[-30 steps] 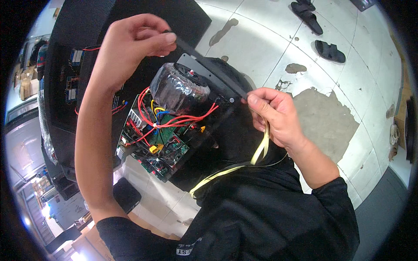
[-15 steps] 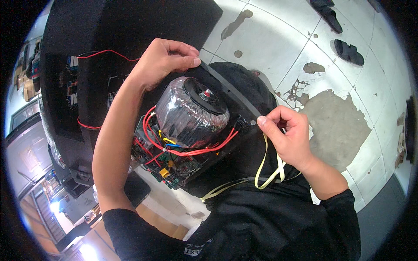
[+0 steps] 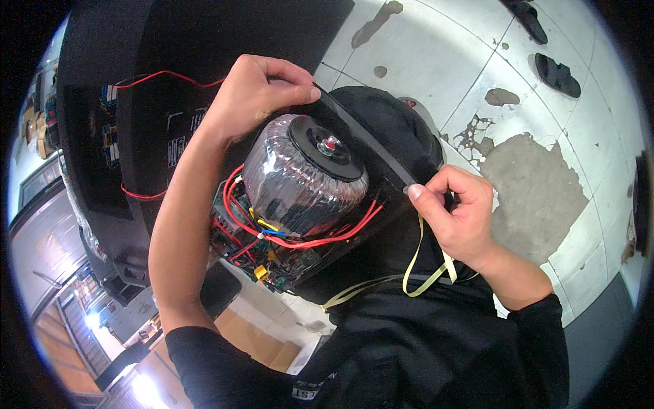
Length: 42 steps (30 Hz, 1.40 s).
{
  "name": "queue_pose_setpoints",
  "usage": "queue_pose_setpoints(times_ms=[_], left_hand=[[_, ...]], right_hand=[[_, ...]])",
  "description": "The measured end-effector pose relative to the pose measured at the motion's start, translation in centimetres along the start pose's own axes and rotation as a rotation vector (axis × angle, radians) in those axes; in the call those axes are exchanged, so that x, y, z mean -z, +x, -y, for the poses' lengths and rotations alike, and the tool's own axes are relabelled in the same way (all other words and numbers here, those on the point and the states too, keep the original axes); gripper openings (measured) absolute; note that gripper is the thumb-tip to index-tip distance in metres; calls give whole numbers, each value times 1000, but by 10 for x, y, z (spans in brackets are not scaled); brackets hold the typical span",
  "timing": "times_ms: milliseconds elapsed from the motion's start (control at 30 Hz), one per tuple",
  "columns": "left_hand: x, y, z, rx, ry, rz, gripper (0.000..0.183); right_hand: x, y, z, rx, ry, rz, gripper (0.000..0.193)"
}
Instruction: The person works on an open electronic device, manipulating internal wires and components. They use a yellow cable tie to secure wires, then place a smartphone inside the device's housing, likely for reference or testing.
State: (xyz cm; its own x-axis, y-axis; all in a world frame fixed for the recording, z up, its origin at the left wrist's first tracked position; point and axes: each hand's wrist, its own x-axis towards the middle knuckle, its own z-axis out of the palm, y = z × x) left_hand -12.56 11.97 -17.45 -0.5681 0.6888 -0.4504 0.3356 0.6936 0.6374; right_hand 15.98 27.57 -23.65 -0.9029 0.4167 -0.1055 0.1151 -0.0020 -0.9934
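Note:
Between my hands a dark, flat strip of tape [image 3: 368, 138] is stretched taut along the far edge of an amplifier module's black plate. My left hand [image 3: 276, 88] pinches its upper end between thumb and fingertips. At the lower end, my right hand [image 3: 455, 211] grips it with thumb and curled fingers. A pale yellow ribbon [image 3: 412, 276], which looks like the strip's backing, hangs in a loop below my right hand. The module rests on my lap. It carries a large plastic-wrapped toroidal transformer [image 3: 300, 177], red wires [image 3: 320, 242] and a circuit board [image 3: 272, 269].
A big black cabinet [image 3: 177, 41] with an opening and a loose red wire [image 3: 170, 73] stands at the left. White floor tiles [image 3: 463, 75] with a broken grey patch [image 3: 535, 194] lie to the right. Black slippers [image 3: 557, 75] are at the far right.
The strip stays stretched between both hands and looks darker now. The view has shifted slightly, so the module and hands sit a little differently in the picture. Neither grip has changed.

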Motion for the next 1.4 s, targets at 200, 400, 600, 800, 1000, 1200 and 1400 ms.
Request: queue_pose_setpoints(times_ms=[200,400,600,800,1000,1200,1400], left_hand=[[-2,1,0,11,25,-28,28],[-2,0,-4,57,41,-38,29],[-3,2,-3,66,28,-53,28],[-6,2,-2,221,-270,-24,24],[-12,1,-5,270,-288,-66,19],[-10,2,-4,260,-245,-53,21],[-10,-1,-3,207,-191,-65,24]], right_hand=[[1,1,-1,17,2,6,27],[-1,1,-4,2,33,17,27],[0,-1,-2,-28,38,23,28],[0,0,-2,-8,33,12,29],[-1,-5,-1,-105,57,40,32],[-2,-3,-2,-107,14,28,32],[-5,-1,-4,-158,29,5,32]])
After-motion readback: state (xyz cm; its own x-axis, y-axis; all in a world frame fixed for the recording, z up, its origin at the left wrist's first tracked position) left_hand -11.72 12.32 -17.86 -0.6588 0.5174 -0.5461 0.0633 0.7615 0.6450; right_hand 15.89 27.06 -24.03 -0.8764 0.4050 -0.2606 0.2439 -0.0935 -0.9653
